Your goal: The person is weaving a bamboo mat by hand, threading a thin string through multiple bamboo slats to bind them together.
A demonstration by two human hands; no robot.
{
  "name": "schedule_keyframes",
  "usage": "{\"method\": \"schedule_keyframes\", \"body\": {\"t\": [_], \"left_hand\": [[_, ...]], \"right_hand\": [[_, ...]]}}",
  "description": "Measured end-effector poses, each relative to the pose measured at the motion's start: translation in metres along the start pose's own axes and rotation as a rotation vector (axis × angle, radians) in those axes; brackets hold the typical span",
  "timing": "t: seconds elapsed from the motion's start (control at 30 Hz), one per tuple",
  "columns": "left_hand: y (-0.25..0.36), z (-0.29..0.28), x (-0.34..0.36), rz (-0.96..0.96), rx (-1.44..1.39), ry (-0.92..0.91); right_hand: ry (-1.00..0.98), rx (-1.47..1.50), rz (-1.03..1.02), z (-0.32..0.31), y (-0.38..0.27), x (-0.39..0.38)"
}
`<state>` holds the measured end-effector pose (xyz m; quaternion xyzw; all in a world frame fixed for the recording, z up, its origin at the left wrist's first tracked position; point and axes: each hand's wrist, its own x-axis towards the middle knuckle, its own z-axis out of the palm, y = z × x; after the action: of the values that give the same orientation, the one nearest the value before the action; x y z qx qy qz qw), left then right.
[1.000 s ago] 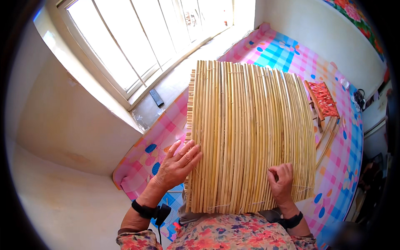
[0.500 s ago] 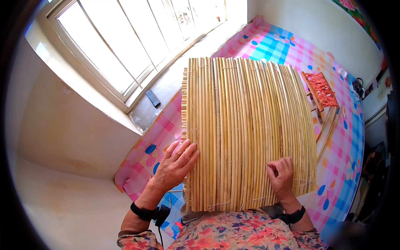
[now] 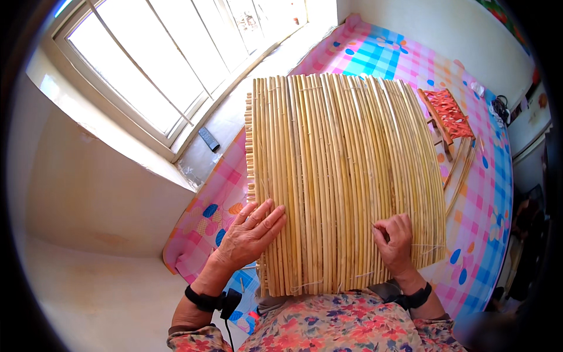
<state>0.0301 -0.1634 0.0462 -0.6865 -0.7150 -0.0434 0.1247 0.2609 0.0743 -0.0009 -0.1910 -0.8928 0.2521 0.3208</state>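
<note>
A mat of stiff straw-coloured stalks (image 3: 328, 176), laid side by side and sewn with thin thread, lies before me up against my body. Along its left edge the ends of more stalks (image 3: 250, 152) stick out from underneath. My left hand (image 3: 247, 233) rests flat on the mat's left edge, its fingers stretched out over the outer stalks. Lower right on the mat, my right hand (image 3: 395, 242) is closed in a pinch. A tiny dark tip shows at its thumb and forefinger, too small to name. Loose pale thread (image 3: 308, 285) runs along the near edge.
Under the mat spreads a pink and blue checked cover (image 3: 469, 234). A small wooden stool (image 3: 447, 120) with a red woven seat lies at the right, with loose stalks (image 3: 460, 176) beside it. A remote control (image 3: 209, 139) lies on the ledge under the barred window (image 3: 146, 58).
My left hand has slid a little to the right, farther onto the mat. The right hand keeps its pinch in nearly the same spot. The whole view has shifted slightly.
</note>
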Motion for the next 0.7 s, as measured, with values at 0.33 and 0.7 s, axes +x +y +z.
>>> {"method": "schedule_keyframes", "body": {"t": [0.33,0.7], "left_hand": [[0.001,-0.006,0.011,0.056,0.016,0.006],[0.005,-0.006,0.022,0.038,-0.001,0.043]], "right_hand": [[0.005,0.004,-0.025,-0.001,0.0,0.002],[0.009,0.012,0.001,-0.001,-0.001,0.0]]}}
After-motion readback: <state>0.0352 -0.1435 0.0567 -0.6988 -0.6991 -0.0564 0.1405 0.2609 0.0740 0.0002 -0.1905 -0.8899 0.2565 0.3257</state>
